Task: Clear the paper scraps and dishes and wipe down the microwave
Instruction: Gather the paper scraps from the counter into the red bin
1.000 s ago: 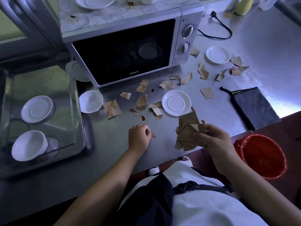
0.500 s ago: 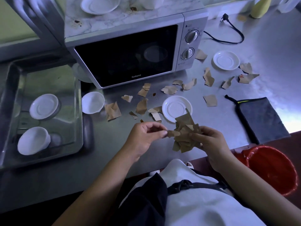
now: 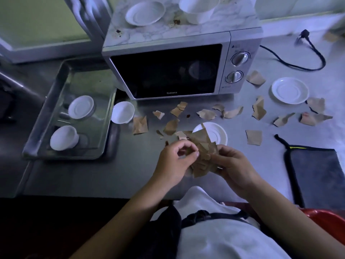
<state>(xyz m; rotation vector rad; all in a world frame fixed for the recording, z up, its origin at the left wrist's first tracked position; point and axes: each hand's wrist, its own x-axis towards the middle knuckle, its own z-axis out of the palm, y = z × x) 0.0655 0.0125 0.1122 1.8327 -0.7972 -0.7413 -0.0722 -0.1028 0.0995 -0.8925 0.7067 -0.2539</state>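
**Head view.** The bundle of scraps (image 3: 203,154) sat between both my hands, above the front part of the counter (image 3: 112,174) and just in front of the near saucer (image 3: 217,136). My right hand (image 3: 233,165) gripped it from the right, fingers curled round the paper. My left hand (image 3: 173,163) was curled too, thumb and forefinger pinching the bundle's left edge. Whether a separate piece lay in that pinch, I could not tell.

**Handling (my judgement).** Torn brown paper: near weightless, limp, and likely to slip from a loose hold. Best to squeeze the wad at its middle and lift flat pieces by a raised corner.

**Spread.** Loose scraps (image 3: 207,114) lay scattered from the microwave (image 3: 168,71) front across to the far saucer (image 3: 290,90).

**Room.**
- Bare counter lay to my left, between the tray (image 3: 46,128) and the front edge.
- A small bowl (image 3: 122,112) stood just beside the tray's right rim.
- The grey cloth (image 3: 317,171) lay at the right edge, with the red bin (image 3: 328,215) below it, partly in view.
- The power cord (image 3: 298,66) was well back.
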